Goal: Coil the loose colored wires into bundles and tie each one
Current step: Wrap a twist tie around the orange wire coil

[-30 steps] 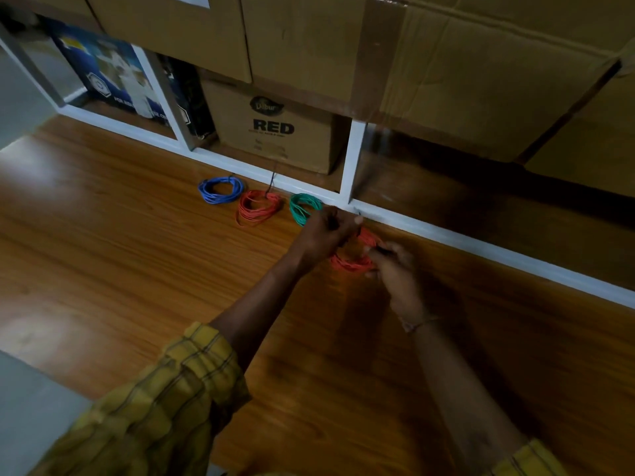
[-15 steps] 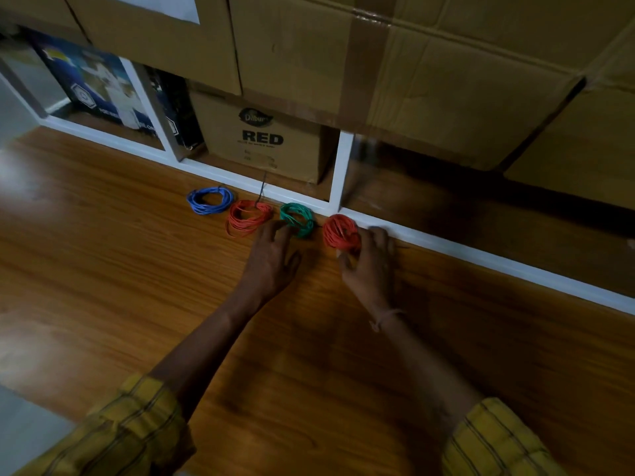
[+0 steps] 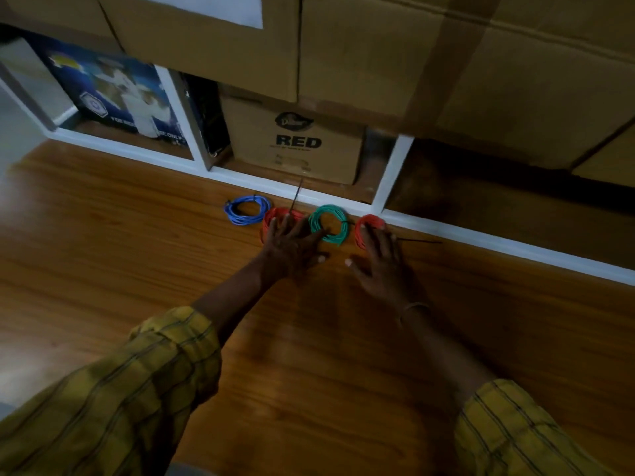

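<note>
Several coiled wire bundles lie in a row on the wooden floor by the white shelf base: a blue coil (image 3: 246,209), a red coil (image 3: 275,218), a green coil (image 3: 328,224) and another red coil (image 3: 369,224) with a black tie sticking out to the right. My left hand (image 3: 290,247) lies flat with spread fingers over the first red coil, fingertips touching the green one. My right hand (image 3: 381,261) rests flat, fingers on the near edge of the right red coil. Neither hand grips anything.
A white shelf frame (image 3: 391,176) runs along the floor behind the coils. A cardboard box marked RED (image 3: 295,142) sits in the shelf, large cardboard boxes (image 3: 446,63) stacked above. A blue printed box (image 3: 117,94) stands at the left.
The red coil that both hands held has been set down at the right end of the row. Both hands now lie open and flat on the coils.
</note>
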The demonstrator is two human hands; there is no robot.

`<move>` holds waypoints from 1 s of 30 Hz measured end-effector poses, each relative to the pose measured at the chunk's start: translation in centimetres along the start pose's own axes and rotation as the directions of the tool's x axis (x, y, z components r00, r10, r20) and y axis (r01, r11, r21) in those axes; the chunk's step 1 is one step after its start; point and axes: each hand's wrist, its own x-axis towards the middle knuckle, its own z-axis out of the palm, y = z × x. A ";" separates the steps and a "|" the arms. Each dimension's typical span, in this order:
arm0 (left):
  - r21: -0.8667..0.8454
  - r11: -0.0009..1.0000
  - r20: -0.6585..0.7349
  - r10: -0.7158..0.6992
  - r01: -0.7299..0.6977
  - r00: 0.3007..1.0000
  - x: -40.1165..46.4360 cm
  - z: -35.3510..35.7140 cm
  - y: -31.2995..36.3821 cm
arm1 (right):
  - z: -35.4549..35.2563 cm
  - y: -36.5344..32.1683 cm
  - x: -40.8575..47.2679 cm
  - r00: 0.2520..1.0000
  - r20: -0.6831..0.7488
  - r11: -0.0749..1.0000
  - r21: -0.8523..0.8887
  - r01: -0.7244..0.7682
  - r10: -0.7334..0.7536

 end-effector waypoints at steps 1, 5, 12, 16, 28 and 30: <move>-0.011 1.000 0.012 0.004 -0.004 1.000 -0.1 -0.1 -0.5 | 0.2 -0.6 0.1 1.000 0.012 1.000 -0.003 -0.003 0.003; -0.030 0.997 -0.031 0.069 -0.070 0.997 -0.2 0.8 -2.8 | 0.6 -3.2 0.4 0.997 -0.049 0.997 0.065 -0.049 0.053; -0.109 0.990 -0.300 -0.122 0.094 0.946 -0.3 0.3 -9.3 | 1.4 -7.5 2.9 0.992 -0.122 0.994 -0.098 -0.047 0.035; -0.202 0.971 -0.102 -0.153 0.130 0.983 0.1 2.3 -12.5 | 2.4 -8.2 3.0 0.998 -0.009 0.976 -0.212 -0.057 0.056; -0.177 0.980 -0.072 -0.109 0.095 0.991 0.8 1.9 -8.3 | 1.7 -4.3 1.5 0.982 0.079 0.962 -0.230 -0.148 0.170; -0.172 0.982 -0.039 -0.087 0.079 0.995 0.9 1.5 -8.5 | 1.4 -4.6 1.5 0.979 0.105 0.966 -0.213 -0.148 0.173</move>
